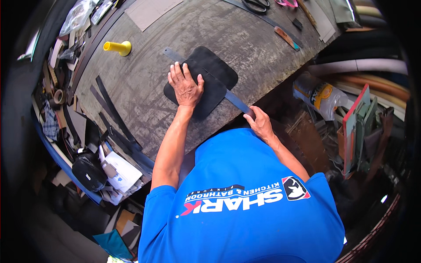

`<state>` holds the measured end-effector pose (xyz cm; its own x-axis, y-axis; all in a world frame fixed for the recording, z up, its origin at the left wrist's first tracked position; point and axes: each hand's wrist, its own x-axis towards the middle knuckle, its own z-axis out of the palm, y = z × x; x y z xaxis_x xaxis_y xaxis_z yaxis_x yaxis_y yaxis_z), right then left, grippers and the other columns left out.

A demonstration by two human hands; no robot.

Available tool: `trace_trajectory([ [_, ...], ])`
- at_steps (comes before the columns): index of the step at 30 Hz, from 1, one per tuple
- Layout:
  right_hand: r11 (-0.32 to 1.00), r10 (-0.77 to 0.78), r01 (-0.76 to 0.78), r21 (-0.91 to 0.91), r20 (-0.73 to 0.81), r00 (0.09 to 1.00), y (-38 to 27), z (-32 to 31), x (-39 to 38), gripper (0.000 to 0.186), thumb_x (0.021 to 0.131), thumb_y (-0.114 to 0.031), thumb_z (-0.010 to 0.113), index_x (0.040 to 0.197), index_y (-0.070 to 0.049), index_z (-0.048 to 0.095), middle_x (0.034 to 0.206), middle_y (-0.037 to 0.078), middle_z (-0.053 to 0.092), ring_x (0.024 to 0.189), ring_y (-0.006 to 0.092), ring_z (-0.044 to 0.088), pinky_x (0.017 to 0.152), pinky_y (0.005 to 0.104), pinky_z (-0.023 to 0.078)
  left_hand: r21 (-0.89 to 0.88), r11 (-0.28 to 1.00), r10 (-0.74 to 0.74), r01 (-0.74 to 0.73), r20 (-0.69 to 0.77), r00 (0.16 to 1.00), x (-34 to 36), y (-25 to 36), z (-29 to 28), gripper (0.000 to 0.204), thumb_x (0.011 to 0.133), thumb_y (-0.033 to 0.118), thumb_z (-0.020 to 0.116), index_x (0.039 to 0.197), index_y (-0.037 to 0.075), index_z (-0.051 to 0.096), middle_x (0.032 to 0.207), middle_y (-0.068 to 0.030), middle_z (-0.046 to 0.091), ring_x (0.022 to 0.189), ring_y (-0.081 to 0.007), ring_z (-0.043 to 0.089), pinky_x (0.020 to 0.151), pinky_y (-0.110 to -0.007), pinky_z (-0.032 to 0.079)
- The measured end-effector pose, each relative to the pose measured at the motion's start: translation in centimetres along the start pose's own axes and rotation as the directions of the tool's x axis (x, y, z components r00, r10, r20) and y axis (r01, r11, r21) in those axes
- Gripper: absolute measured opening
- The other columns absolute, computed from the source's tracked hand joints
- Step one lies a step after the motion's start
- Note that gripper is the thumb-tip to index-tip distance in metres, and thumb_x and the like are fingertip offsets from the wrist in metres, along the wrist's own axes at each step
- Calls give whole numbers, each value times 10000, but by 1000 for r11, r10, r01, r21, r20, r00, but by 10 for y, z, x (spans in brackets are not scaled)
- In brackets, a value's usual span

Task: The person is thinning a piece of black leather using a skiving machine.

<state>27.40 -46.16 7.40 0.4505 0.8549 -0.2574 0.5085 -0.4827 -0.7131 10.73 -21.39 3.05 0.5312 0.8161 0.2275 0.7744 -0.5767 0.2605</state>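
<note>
A black, leather-like piece with rounded corners [219,65] lies on the worn workbench [144,57]. My left hand [186,87] rests flat on its left part, fingers stretched out and thumb apart. A narrow metal ruler [237,103] runs slantwise, showing at the far left and near right of the black piece. Its middle is hidden, and I cannot tell whether it passes beneath the piece or between layers. At the bench's front edge, my right hand [262,125] has its fingers closed around the ruler's near end.
A yellow flared tube [117,48] lies at the left. Dark strips [114,107] hang toward the bench's near-left edge. Black-handled scissors [256,5] and a brown-handled tool [284,37] lie far right. Scraps and papers [122,171] crowd the left; a plastic bottle [320,94] and rolls [364,65] stand right.
</note>
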Motion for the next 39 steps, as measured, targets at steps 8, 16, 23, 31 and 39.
trace_trajectory([
  [8, 999, -31, 30, -27, -68, 997, -5, 4, -5, 322, 839, -176, 729, 1081, -1, 610, 876, 155, 641, 784, 359, 657, 677, 424, 535, 15, 1000, -6, 6, 19, 1000, 0, -2, 3, 647, 884, 370, 604, 1371, -22, 435, 1457, -236, 360, 1397, -396, 282, 1139, -540, 208],
  [16, 1000, -12, 15, 27, -90, 996, -5, 12, -7, 331, 830, -144, 742, 1094, -8, 596, 850, 146, 632, 761, 361, 651, 653, 431, 533, 28, 1000, 1, -1, 29, 1000, 0, -5, 1, 649, 874, 360, 611, 1372, -16, 431, 1454, -231, 361, 1395, -395, 288, 1136, -542, 210],
  [23, 961, -97, 37, -275, -207, 974, -16, 21, -7, 369, 754, -134, 776, 1054, -2, 606, 894, 129, 614, 816, 329, 606, 721, 421, 485, -4, 1000, 14, -13, 41, 999, 2, -2, 4, 671, 866, 359, 611, 1378, -31, 422, 1456, -262, 337, 1396, -435, 264, 1139, -560, 209],
  [31, 922, -11, -95, -375, -271, 963, -22, 31, -11, 386, 739, -117, 775, 1073, 10, 627, 935, 122, 646, 867, 304, 621, 766, 403, 481, -35, 995, 98, -95, 114, 989, 9, -17, -5, 604, 909, 367, 607, 1373, 10, 458, 1414, -235, 389, 1347, -411, 325, 1093, -550, 248],
  [39, 920, 61, -169, -353, -298, 953, -32, 37, -14, 407, 735, -111, 777, 1090, 21, 629, 979, 134, 658, 896, 309, 626, 797, 401, 485, -49, 989, 145, -142, 86, 986, 4, -28, -2, 582, 916, 365, 607, 1366, 22, 467, 1405, -220, 400, 1326, -391, 341, 1070, -541, 262],
])
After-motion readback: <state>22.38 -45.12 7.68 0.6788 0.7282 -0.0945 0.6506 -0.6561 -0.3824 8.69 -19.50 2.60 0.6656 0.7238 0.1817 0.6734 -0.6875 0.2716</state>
